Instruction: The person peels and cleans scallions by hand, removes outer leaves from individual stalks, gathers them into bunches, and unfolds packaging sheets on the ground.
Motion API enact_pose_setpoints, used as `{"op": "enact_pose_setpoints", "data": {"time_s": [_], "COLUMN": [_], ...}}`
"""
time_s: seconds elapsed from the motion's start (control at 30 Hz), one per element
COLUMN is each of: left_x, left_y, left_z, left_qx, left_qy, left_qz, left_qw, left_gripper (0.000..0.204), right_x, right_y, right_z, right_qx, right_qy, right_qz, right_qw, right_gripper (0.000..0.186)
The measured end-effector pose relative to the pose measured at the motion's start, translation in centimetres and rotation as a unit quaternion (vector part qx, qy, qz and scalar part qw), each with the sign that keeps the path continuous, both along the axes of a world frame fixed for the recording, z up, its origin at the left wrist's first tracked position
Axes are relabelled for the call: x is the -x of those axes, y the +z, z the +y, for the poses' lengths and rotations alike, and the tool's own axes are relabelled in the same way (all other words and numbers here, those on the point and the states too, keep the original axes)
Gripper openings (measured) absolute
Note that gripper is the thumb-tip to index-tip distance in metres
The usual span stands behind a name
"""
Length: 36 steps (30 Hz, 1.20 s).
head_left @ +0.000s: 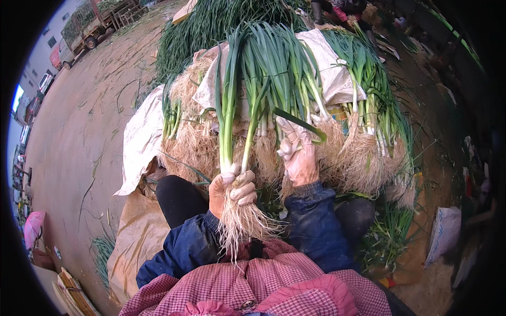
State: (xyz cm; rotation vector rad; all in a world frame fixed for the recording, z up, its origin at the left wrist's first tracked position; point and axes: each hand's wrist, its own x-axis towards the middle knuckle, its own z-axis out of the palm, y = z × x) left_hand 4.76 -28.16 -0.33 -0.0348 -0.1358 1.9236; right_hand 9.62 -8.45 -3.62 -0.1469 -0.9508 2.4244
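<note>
My left hand (234, 185) is wrapped round a few stalks of green garlic (226, 134), just above their roots. Long pale roots (245, 221) hang below that fist over my lap, and the green leaves stretch away from me. To the right, my right hand (299, 152) is raised with its fingers curled round a loose green leaf (300, 124), which sticks out on both sides. Pale coverings show on the fingers of both hands. Just beyond them lies a heap of more green garlic (369, 131), roots toward me, partly over white sacking (332, 63).
Brown sheeting (139, 247) lies by my left leg, near white sacking (141, 139). Cut leaves (390, 231) litter the ground at right, near a white sack (444, 234). Another person (350, 10) works at the far right. A loaded truck (87, 31) stands far left.
</note>
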Motion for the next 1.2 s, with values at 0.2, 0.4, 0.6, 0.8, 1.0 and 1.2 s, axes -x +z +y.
{"op": "enact_pose_setpoints", "data": {"time_s": [0.2,0.4,0.6,0.8,1.0,1.2], "left_x": [0.4,2.7,2.9,-0.6,0.6,1.0], "left_y": [-0.8,-2.5,-2.2,-1.6,-3.0,-2.3], "left_z": [0.8,-0.1,-1.2,0.2,-0.9,-0.8], "left_qx": [-0.092,0.035,0.267,0.369,0.403,0.336], "left_qy": [0.004,-0.011,0.106,0.145,0.212,0.133], "left_qz": [-0.014,0.081,0.241,0.3,0.275,0.244], "left_qw": [0.996,0.996,0.927,0.868,0.847,0.9], "left_gripper": [0.007,0.023,0.03,0.023,0.019,0.018], "right_x": [2.8,-9.5,-11.2,5.2,-4.8,-8.1], "right_y": [-1.4,-1.9,3.6,3.4,4.6,4.5], "right_z": [-5.7,-5.7,-3.0,-1.1,-5.0,-3.9], "right_qx": [-0.319,-0.115,-0.685,-0.753,-0.737,-0.53], "right_qy": [-0.062,0.107,0.278,-0.135,0.023,0.223], "right_qz": [-0.125,-0.261,-0.296,-0.212,-0.157,-0.387], "right_qw": [0.937,0.952,0.605,0.608,0.658,0.721], "right_gripper": [0.027,0.023,0.046,0.046,0.011,0.04]}}
